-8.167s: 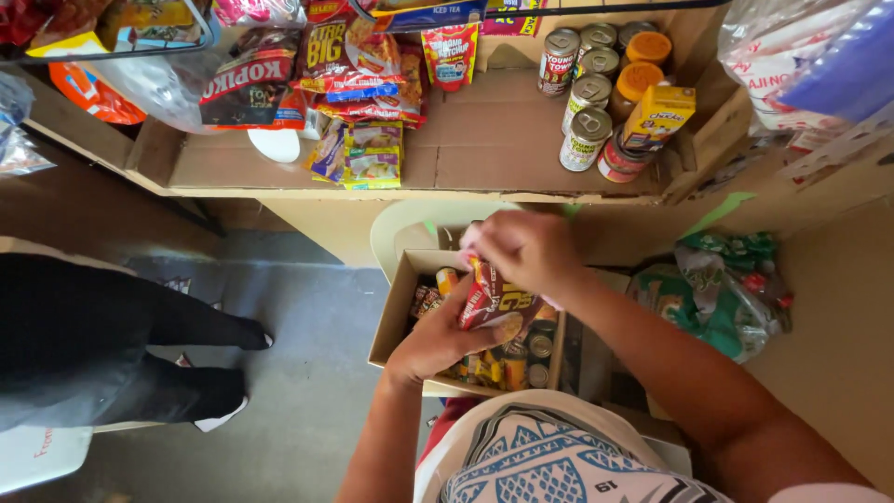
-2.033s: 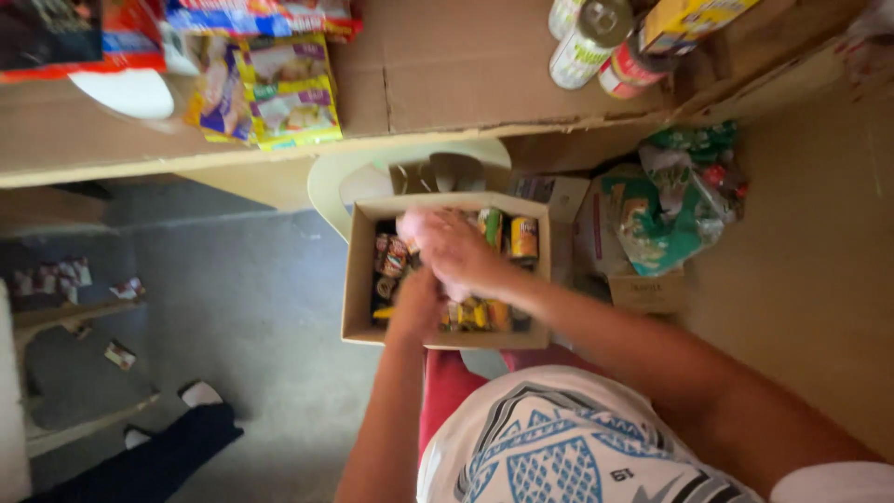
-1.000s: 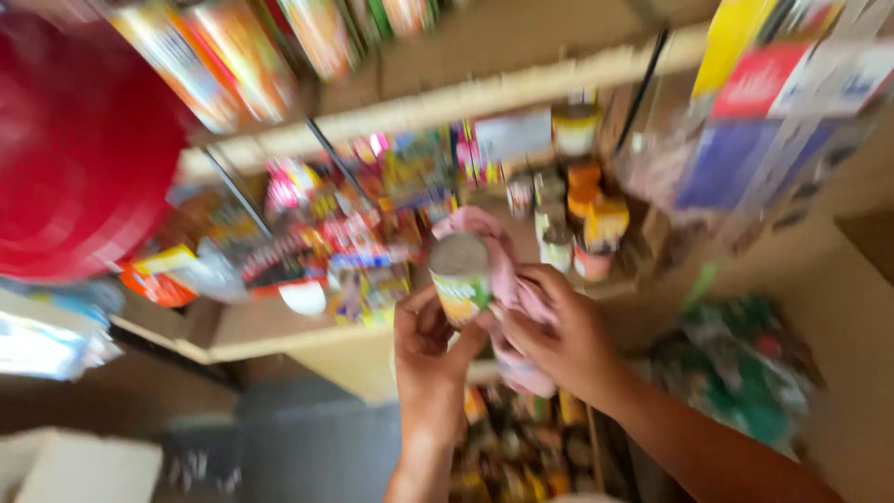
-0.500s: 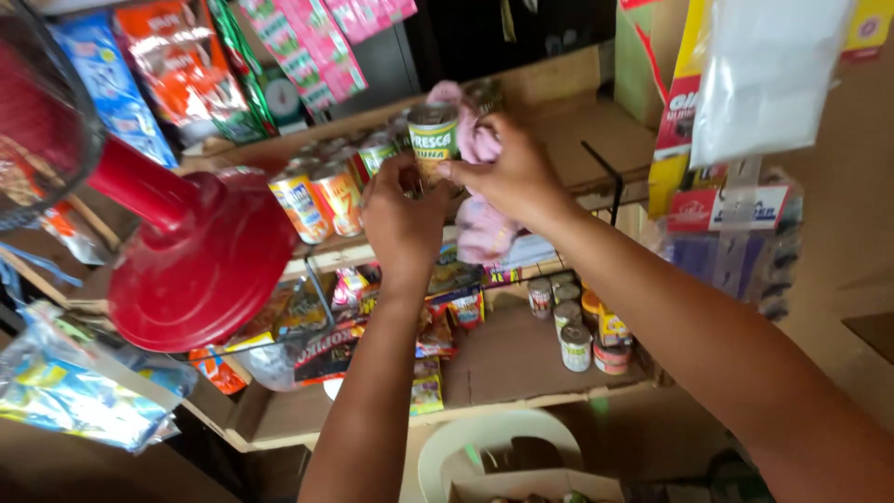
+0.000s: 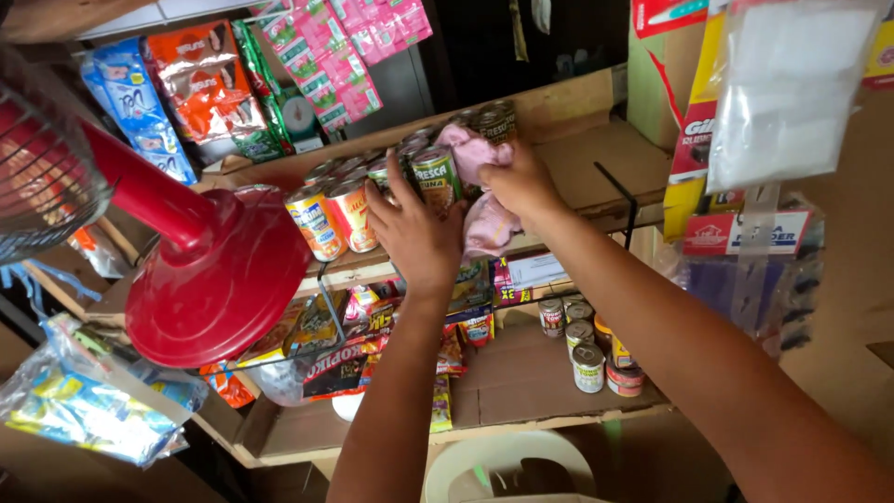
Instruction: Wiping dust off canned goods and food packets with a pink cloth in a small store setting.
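My left hand [image 5: 414,228] is wrapped around a green-labelled tin can [image 5: 435,173] that stands at the front of the upper wooden shelf [image 5: 596,168]. My right hand [image 5: 520,179] grips a pink cloth [image 5: 480,191], bunched up against the right side of that can and hanging over the shelf edge. More green cans [image 5: 494,121] stand behind the cloth, and yellow-and-red cans [image 5: 333,216] line the shelf to the left of my left hand.
A red fan base [image 5: 219,284] and its wire cage [image 5: 42,182] stand at the left. Hanging sachet strips [image 5: 214,88] fill the top. The lower shelf holds snack packets [image 5: 372,345] and small cans [image 5: 587,349]. Plastic bags [image 5: 782,93] hang at the right; a pale plastic chair [image 5: 507,466] is below.
The view has swung up from a box of goods on the floor to the shelves. Both hands rose with the can and cloth; the can came down from higher up onto the upper shelf.
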